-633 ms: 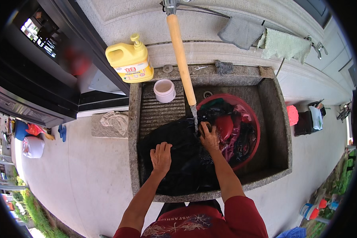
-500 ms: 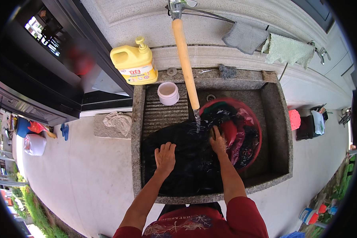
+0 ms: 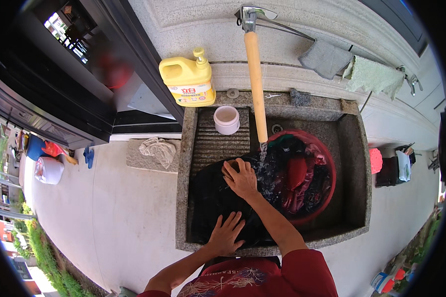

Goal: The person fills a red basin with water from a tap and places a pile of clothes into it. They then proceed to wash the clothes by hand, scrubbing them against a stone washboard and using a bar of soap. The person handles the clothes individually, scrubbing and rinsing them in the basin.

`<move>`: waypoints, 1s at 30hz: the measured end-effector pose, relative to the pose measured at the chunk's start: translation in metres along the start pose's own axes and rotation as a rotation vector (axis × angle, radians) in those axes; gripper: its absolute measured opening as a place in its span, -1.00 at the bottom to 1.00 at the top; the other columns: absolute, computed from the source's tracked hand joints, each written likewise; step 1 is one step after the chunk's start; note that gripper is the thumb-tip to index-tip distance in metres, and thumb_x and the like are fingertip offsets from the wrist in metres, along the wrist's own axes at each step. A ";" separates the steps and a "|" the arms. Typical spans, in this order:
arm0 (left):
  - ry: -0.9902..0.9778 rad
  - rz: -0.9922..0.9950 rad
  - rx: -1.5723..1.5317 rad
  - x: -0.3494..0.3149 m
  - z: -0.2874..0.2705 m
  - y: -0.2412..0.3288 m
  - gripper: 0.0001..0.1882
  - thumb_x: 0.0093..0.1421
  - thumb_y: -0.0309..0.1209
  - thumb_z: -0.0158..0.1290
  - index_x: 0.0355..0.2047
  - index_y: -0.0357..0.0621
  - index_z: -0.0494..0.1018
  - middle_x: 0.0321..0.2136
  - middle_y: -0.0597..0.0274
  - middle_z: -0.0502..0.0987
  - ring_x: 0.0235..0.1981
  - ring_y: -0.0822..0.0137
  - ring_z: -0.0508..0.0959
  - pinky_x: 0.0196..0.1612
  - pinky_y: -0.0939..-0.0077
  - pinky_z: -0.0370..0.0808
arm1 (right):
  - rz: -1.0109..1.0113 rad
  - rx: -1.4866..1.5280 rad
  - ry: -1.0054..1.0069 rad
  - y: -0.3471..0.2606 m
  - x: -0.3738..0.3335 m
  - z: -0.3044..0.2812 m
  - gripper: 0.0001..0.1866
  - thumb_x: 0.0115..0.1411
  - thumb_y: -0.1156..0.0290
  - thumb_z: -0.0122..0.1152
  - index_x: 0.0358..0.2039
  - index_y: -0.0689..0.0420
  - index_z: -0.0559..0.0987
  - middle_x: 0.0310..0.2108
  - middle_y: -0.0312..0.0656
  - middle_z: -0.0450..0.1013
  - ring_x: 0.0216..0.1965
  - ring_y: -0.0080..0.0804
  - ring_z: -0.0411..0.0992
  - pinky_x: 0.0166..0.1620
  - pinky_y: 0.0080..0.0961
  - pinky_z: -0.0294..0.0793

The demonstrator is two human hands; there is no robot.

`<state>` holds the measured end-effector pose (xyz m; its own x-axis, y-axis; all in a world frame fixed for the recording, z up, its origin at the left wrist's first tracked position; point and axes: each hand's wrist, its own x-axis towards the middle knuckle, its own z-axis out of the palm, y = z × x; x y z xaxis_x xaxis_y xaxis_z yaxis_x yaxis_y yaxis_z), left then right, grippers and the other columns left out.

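Observation:
Wet black cloth (image 3: pixel 210 198) is spread over the ridged washboard side of a stone sink (image 3: pixel 183 218). My left hand (image 3: pixel 224 234) lies on its near part, fingers spread and flat. Farther up on the cloth, my right hand (image 3: pixel 242 180) is closed over a small brown brush (image 3: pixel 228 170), mostly covered by the fingers. To the right of this hand, water runs from a tan tube (image 3: pixel 255 84) on the tap beside a red basin (image 3: pixel 332 173). Red and dark clothes (image 3: pixel 296 173) soak in the basin.
A yellow pump jug (image 3: pixel 187 79) stands at the sink's back left corner, and a pale pink tub (image 3: pixel 226 120) sits on the washboard. Grey and pale green cloths (image 3: pixel 376 76) hang along the wall. A crumpled rag (image 3: pixel 158 151) lies on a slab to the left.
My right hand has moved left with the brush, from the basin's edge onto the black cloth. My left hand has shifted nearer to me and its fingers have spread. The view has shifted slightly.

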<state>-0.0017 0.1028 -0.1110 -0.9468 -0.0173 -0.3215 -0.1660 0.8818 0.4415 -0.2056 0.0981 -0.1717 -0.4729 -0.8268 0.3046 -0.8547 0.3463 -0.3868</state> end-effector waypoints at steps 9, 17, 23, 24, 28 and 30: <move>1.111 0.156 0.172 0.115 -0.277 -0.004 -0.27 -0.02 -0.33 0.25 0.16 -0.14 0.19 0.11 -0.10 0.15 0.10 -0.11 0.20 0.11 0.08 0.24 | 0.113 0.065 -0.062 -0.015 -0.050 -0.021 -0.42 -0.01 0.17 0.34 0.08 -0.22 0.42 0.00 -0.11 0.21 -0.12 -0.06 0.29 -0.21 -0.14 0.44; 1.137 0.003 0.470 0.225 -0.409 0.027 -0.71 0.17 -0.28 0.06 -0.12 -0.09 0.45 -0.17 0.11 0.48 -0.06 0.04 0.43 -0.05 0.21 0.45 | 0.134 0.191 -0.010 -0.006 -0.061 -0.019 -0.39 0.01 0.18 0.34 0.12 -0.27 0.40 0.04 -0.09 0.20 -0.09 -0.02 0.30 -0.17 -0.08 0.46; 1.175 0.174 0.445 0.196 -0.408 -0.009 -0.64 0.29 -0.25 -0.11 0.05 -0.09 0.36 -0.06 0.09 0.48 -0.03 0.03 0.47 -0.04 0.19 0.46 | 0.200 0.250 -0.003 0.002 -0.059 -0.027 -0.37 0.00 0.26 0.33 0.14 -0.22 0.40 0.03 -0.12 0.22 -0.07 -0.02 0.30 -0.07 -0.09 0.42; 1.166 0.144 0.431 0.193 -0.406 -0.008 -0.61 0.29 -0.22 -0.11 0.07 -0.08 0.34 -0.04 0.07 0.46 -0.02 0.03 0.46 -0.02 0.20 0.44 | 0.217 0.293 0.005 0.005 -0.060 -0.025 -0.38 -0.01 0.26 0.33 0.13 -0.24 0.41 0.02 -0.12 0.23 -0.07 -0.03 0.30 -0.12 -0.16 0.46; 1.275 0.183 0.292 0.176 -0.392 -0.004 -0.54 0.26 -0.16 -0.04 0.11 -0.06 0.30 0.01 0.00 0.38 0.01 0.02 0.41 0.02 0.18 0.39 | 0.412 0.557 0.083 0.024 -0.063 -0.019 -0.39 -0.03 0.31 0.32 0.10 -0.18 0.43 0.02 -0.09 0.23 0.01 -0.02 0.26 -0.02 -0.21 0.41; 1.278 0.244 0.192 0.160 -0.362 -0.009 -0.49 0.22 -0.15 0.02 0.12 -0.10 0.27 0.05 -0.07 0.30 0.05 -0.01 0.33 0.06 0.20 0.34 | 0.480 0.303 0.158 0.049 -0.075 -0.012 -0.41 -0.01 0.32 0.30 0.10 -0.13 0.42 0.02 -0.03 0.21 -0.04 0.04 0.26 -0.03 -0.11 0.38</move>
<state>-0.2517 -0.0784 0.1372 -0.5556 -0.1865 0.8103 -0.0136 0.9764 0.2154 -0.2141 0.1824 -0.2028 -0.8376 -0.5250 0.1509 -0.4490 0.5045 -0.7375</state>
